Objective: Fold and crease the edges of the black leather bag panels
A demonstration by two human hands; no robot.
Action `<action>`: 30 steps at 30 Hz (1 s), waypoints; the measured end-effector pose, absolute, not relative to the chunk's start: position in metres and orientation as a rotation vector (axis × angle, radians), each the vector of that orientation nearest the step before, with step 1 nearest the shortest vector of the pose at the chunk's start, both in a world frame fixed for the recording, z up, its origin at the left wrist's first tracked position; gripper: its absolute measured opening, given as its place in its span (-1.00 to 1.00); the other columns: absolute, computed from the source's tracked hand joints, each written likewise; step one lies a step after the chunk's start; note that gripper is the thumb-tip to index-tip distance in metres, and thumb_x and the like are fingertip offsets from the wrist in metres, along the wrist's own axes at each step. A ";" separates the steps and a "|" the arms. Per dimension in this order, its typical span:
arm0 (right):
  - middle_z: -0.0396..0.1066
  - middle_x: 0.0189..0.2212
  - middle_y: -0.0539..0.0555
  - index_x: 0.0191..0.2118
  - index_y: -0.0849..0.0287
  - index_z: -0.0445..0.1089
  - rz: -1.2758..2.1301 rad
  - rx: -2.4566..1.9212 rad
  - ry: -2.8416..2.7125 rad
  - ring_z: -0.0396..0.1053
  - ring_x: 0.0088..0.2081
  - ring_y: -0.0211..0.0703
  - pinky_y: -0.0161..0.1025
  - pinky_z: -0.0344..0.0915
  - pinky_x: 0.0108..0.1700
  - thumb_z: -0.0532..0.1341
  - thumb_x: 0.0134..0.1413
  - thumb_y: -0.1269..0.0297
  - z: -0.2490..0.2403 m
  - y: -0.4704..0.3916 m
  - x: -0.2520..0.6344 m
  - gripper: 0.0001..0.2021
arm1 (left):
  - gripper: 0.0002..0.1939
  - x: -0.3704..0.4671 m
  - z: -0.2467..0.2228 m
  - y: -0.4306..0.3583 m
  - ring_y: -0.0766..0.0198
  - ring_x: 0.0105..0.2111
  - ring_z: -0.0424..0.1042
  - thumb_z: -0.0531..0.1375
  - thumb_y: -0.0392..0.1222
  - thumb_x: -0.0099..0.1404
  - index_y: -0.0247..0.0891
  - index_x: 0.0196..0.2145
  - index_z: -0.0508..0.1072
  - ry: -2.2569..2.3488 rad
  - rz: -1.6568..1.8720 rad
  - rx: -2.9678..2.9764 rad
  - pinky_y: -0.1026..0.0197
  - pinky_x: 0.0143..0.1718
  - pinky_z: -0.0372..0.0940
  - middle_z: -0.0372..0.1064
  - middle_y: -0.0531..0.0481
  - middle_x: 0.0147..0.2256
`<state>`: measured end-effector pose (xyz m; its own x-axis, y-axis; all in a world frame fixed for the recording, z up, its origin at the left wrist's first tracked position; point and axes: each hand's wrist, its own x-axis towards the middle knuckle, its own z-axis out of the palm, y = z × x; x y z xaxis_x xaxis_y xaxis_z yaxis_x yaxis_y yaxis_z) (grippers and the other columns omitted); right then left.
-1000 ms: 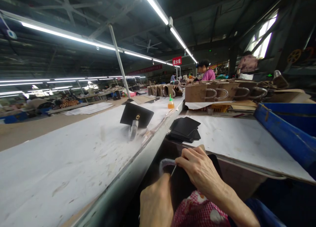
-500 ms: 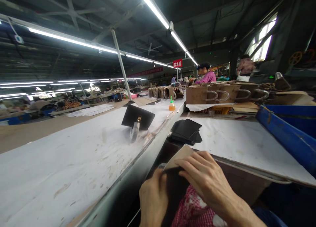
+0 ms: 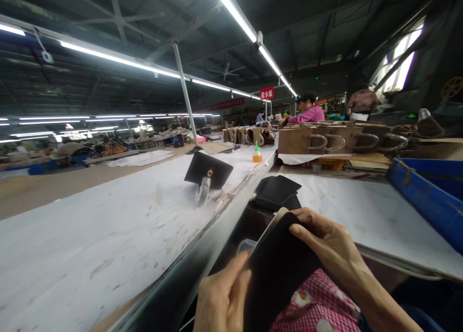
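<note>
A black leather-like bag panel (image 3: 278, 269) with a pale board or lining (image 3: 271, 226) along its far edge is held over my lap. My left hand (image 3: 224, 288) pinches its lower left edge, thumb and fingers closed. Clear plastic wrap (image 3: 246, 246) shows just beyond that hand. At the panel's upper right corner, my right hand (image 3: 325, 235) grips with the thumb on the black face and the fingers behind, partly hidden. Beyond my hands lies a stack of black panels (image 3: 278, 190). On the white-covered table, a finished-looking black panel (image 3: 208, 170) bears a gold ring and a plastic-wrapped strap (image 3: 203, 191).
A glue bottle (image 3: 257, 153) with a green tip stands near the long table's (image 3: 108, 235) edge. Brown bags (image 3: 300, 139) with wrapped handles line up behind the right table (image 3: 340, 202). A blue bin (image 3: 427, 192) stands at right. A person in purple (image 3: 311, 114) works farther back.
The panel has turned so its black face shows more broadly. My right hand has shifted right, from lying across the pale edge to gripping the corner. The view has swung slightly left.
</note>
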<state>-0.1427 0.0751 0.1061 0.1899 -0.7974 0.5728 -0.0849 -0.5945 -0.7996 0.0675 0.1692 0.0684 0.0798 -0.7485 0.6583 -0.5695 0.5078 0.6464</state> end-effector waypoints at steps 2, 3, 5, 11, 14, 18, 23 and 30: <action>0.47 -0.24 0.12 -0.40 0.19 0.43 -1.368 -1.704 0.807 0.40 -0.32 -0.17 -0.28 0.31 -0.30 0.34 0.09 -0.01 0.108 0.077 -0.145 -0.66 | -0.57 0.069 0.069 0.170 0.40 -0.05 0.54 0.11 -0.32 0.41 0.04 0.16 0.42 -1.658 -0.229 1.050 0.48 0.05 0.31 0.54 0.19 -0.04; 0.48 -0.24 0.12 -0.41 0.20 0.43 -1.345 -1.659 0.789 0.40 -0.32 -0.17 -0.28 0.32 -0.30 0.36 0.06 -0.02 0.109 0.078 -0.146 -0.65 | -0.52 0.070 0.069 0.171 0.40 -0.02 0.52 0.12 -0.36 0.39 0.07 0.19 0.39 -1.687 -0.237 1.018 0.47 0.08 0.29 0.53 0.21 -0.02; 0.47 -0.27 0.10 -0.43 0.21 0.44 -1.322 -1.609 0.759 0.41 -0.33 -0.19 -0.31 0.32 -0.30 0.40 0.01 -0.02 0.110 0.077 -0.148 -0.65 | -0.48 0.070 0.071 0.171 0.40 -0.12 0.57 0.12 -0.38 0.38 0.08 0.20 0.37 -1.716 -0.266 0.985 0.42 0.09 0.31 0.57 0.20 -0.11; 0.44 -0.42 0.05 -0.44 0.21 0.46 -1.329 -1.528 0.777 0.36 -0.42 -0.26 -0.38 0.27 -0.40 0.45 -0.07 -0.03 0.111 0.077 -0.152 -0.63 | -0.36 0.069 0.076 0.168 0.45 -0.32 0.57 0.10 -0.45 0.37 0.23 0.24 0.28 -1.790 -0.319 0.897 0.37 -0.02 0.42 0.57 0.25 -0.21; 0.46 -0.41 0.08 -0.43 0.22 0.46 -1.331 -1.548 0.806 0.37 -0.42 -0.23 -0.35 0.28 -0.41 0.43 -0.06 -0.05 0.111 0.078 -0.152 -0.61 | -0.32 0.070 0.073 0.163 0.47 -0.31 0.57 0.11 -0.46 0.37 0.21 0.28 0.22 -1.830 -0.232 0.885 0.38 0.00 0.41 0.55 0.23 -0.23; 0.44 -0.42 0.09 -0.44 0.22 0.43 -1.348 -1.670 0.844 0.35 -0.41 -0.20 -0.31 0.27 -0.39 0.37 0.02 -0.07 0.111 0.083 -0.151 -0.60 | -0.33 0.065 0.061 0.154 0.38 -0.22 0.58 0.09 -0.50 0.36 0.11 0.29 0.23 -1.797 -0.123 0.869 0.37 -0.07 0.47 0.54 0.11 -0.17; 0.44 -0.42 0.04 -0.46 0.19 0.41 -1.320 -1.900 0.831 0.35 -0.37 -0.22 -0.32 0.27 -0.33 0.28 0.15 -0.01 0.113 0.095 -0.143 -0.65 | -0.42 0.042 0.049 0.149 0.29 -0.03 0.54 0.10 -0.47 0.37 0.07 0.23 0.33 -1.584 -0.063 0.881 0.36 0.04 0.41 0.52 0.08 -0.02; 0.49 -0.41 0.02 -0.47 0.17 0.41 -1.358 -2.016 0.753 0.42 -0.38 -0.24 -0.36 0.32 -0.31 0.27 0.18 0.12 0.115 0.106 -0.130 -0.72 | -0.51 0.030 0.059 0.160 0.37 -0.08 0.55 0.12 -0.42 0.37 0.13 0.10 0.46 -1.429 -0.068 0.916 0.46 0.00 0.37 0.54 0.19 -0.04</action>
